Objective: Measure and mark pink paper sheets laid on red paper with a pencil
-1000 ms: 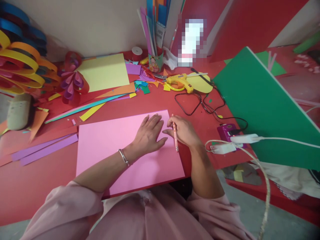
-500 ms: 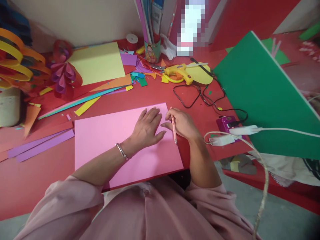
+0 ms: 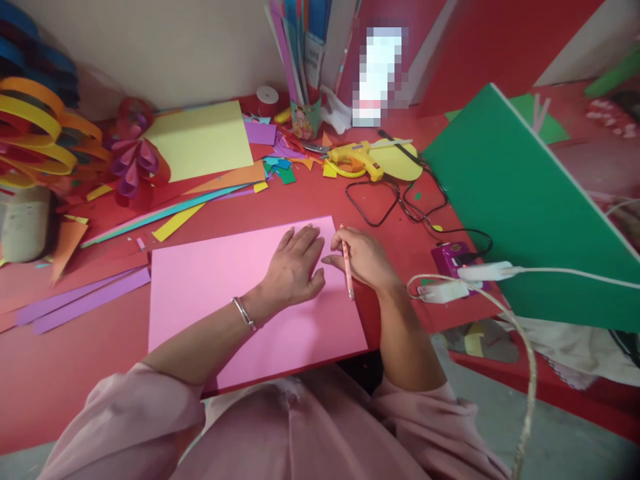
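Note:
A large pink sheet of paper (image 3: 210, 300) lies at the front edge of the red table, directly before me. My left hand (image 3: 296, 267) rests flat on its right half, fingers stretched toward the far edge. At the sheet's right edge, my right hand (image 3: 365, 259) is closed with a pink patterned pencil (image 3: 348, 267) in it. The pencil's eraser end points toward me, and its tip is hard to make out at the far end. The right thumb reaches over the paper close to the left fingers.
Behind the sheet are a yellow glue gun (image 3: 357, 157), paper scraps (image 3: 285, 170) and a decorated cup (image 3: 306, 120) of paper strips. Purple strips (image 3: 95, 300) lie left. A green board (image 3: 530, 213) leans at right, near a purple power socket (image 3: 450, 257) with cables.
The whole scene sits slightly lower in the view, as the camera has tilted up a little. Both hands keep nearly the same place on the sheet, the left thumb drawn in slightly.

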The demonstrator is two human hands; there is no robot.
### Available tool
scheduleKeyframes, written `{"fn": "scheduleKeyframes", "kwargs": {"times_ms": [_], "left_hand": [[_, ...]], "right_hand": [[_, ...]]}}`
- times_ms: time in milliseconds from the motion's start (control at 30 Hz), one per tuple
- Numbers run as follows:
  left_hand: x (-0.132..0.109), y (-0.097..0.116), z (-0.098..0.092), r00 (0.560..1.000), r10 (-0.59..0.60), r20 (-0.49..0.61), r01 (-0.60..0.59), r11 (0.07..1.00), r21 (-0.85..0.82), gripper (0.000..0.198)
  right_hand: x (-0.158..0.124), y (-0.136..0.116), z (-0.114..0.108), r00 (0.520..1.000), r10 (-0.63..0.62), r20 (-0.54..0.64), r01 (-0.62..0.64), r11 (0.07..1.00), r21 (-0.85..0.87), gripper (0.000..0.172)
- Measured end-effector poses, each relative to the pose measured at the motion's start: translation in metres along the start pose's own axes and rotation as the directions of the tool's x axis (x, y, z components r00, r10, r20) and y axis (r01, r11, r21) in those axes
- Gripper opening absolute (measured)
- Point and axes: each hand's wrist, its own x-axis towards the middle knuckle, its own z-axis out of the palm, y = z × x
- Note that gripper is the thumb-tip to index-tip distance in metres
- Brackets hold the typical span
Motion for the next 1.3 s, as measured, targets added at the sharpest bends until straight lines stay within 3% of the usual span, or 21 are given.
{"fn": "scheduleKeyframes", "kwargs": {"times_ms": [833, 1300], "left_hand": [[-0.0006, -0.0007, 0.0017, 1.0, 0.002, 0.003, -0.002, 1.0, 0.0, 0.058], [-0.0012, 0.0008, 0.0012, 0.998, -0.027, 0.063, 0.026, 1.0, 0.014, 0.061]], "right_hand": [[0.0007, 0.0, -0.0007, 1.0, -0.012, 0.009, 0.013, 1.0, -0.005, 0.022], [0.0008, 0.001, -0.0002, 1.0, -0.008, 0.007, 0.008, 1.0, -0.006, 0.022]]}}
